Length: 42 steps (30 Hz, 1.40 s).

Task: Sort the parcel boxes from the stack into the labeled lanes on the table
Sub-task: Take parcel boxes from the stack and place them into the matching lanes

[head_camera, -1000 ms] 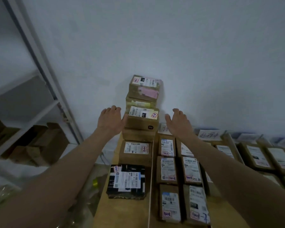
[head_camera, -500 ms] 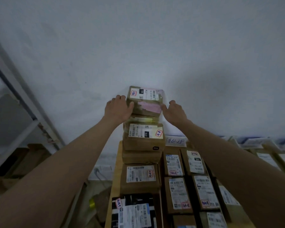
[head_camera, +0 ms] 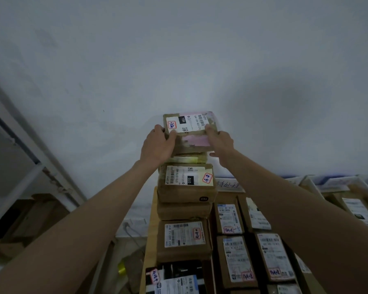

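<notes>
Both hands up at the top of the stack, clamped on the uppermost parcel box [head_camera: 190, 130]: left hand [head_camera: 158, 146] wrapped round its left end with the thumb lying over the top face at the near left corner, right hand [head_camera: 220, 141] on its right end with the thumb hooked over the top edge and the other fingers curled underneath. Tilted toward the camera, that box, its white shipping label with "15H" and a red-framed handwritten sticker showing, a pink strip on the near side face. Whether it has fully left the thin box with a yellow-green strip [head_camera: 188, 159] directly below cannot be told. Under that, a larger brown box marked "070" [head_camera: 187, 183], then a plain brown box [head_camera: 184, 211], all piled at the far left corner of the wooden table [head_camera: 151, 240] against the white wall [head_camera: 179, 60]. Nearer along the left edge, another brown labeled box [head_camera: 184, 238] and a black-wrapped parcel [head_camera: 176, 276]. To the right, rows of labeled boxes [head_camera: 236, 257] lying flat in lanes, with a handwritten lane card [head_camera: 229, 184] standing at the far edge. Off the table's left, a white metal shelf frame [head_camera: 30, 149] and loose cartons [head_camera: 30, 217] on the floor.
</notes>
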{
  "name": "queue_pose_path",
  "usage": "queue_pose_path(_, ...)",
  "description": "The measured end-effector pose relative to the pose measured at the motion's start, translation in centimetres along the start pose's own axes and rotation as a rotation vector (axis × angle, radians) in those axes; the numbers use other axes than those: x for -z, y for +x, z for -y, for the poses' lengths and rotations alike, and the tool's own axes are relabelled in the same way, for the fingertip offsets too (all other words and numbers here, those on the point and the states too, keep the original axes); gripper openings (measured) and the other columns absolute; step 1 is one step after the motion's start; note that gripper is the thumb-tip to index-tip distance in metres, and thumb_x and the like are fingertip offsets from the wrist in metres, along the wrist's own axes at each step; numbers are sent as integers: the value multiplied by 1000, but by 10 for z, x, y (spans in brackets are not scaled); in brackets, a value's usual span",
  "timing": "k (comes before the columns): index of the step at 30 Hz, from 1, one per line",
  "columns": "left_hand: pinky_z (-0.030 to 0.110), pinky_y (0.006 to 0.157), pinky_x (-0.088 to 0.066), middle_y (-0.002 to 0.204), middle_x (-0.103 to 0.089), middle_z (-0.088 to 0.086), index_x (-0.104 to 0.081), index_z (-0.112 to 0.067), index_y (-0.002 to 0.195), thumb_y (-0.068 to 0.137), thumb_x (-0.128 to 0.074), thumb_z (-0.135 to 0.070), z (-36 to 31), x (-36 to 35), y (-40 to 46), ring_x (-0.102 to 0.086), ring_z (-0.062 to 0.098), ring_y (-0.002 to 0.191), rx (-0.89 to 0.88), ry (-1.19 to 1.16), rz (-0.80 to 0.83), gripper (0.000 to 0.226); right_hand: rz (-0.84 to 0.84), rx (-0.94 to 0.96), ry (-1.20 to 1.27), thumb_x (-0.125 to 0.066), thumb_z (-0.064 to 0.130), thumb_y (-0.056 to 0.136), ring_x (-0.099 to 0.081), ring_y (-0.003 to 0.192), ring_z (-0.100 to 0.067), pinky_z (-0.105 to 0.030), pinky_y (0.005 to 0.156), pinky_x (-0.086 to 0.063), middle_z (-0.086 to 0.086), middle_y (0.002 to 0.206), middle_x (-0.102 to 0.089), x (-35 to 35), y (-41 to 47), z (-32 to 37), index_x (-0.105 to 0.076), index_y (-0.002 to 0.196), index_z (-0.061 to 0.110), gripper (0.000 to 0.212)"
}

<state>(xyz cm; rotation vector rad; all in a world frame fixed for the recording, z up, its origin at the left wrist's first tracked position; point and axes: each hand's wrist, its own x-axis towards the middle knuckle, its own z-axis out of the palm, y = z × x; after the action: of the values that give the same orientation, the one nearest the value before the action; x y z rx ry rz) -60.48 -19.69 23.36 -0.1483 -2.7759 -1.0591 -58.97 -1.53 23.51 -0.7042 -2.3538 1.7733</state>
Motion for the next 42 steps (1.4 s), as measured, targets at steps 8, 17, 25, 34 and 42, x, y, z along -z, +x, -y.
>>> queue_pose_path(8, 32, 86, -40, 113, -57, -2, -56, -12, 124, 99, -44, -50, -6, 73, -38, -53, 17, 102, 29, -34, 40, 47, 121, 124, -184, -62, 32, 91, -64, 93, -23, -35, 88, -56, -8, 104, -67, 60, -40, 17, -66, 99, 10, 23)
queue_pose_path(17, 40, 90, -57, 106, -74, -1, -70, -22, 115, 81, -66, -62, -29, 45, -128, -69, 18, 96, 52, -61, 658, 53, 398, 62, -264, -55, 13, 96, -58, 91, -20, -39, 95, -53, -12, 101, -64, 84, -119, -9, -59, 91, 5, 11)
queue_pose_path(25, 38, 87, -57, 109, -72, 7, -69, -11, 114, 84, -69, -54, -33, 24, -183, -69, 23, 95, 98, -79, 600, 53, 203, 146, -388, -46, 39, 100, -53, 121, -28, -39, 99, -44, -10, 134, -56, 99, -167, -49, -47, 140, 7, 51)
queue_pose_path(34, 32, 66, -57, 93, -71, 8, -66, -5, 92, 85, -68, -52, -41, -20, -227, -67, 20, 76, 148, -14, 577, 47, -72, 165, -725, -39, 37, 102, -47, 124, -36, -43, 101, -40, -18, 137, -48, 169, -235, -140, -41, 138, 6, 48)
queue_pose_path(42, 24, 52, -42, 79, -66, 7, -59, -13, 67, 87, -63, -57, -101, -93, -302, -60, 17, 64, 42, 56, 687, 48, -188, 31, -831, -37, 37, 99, -48, 122, -33, -46, 99, -42, -13, 128, -51, 281, -288, -220, -48, 129, 10, 42)
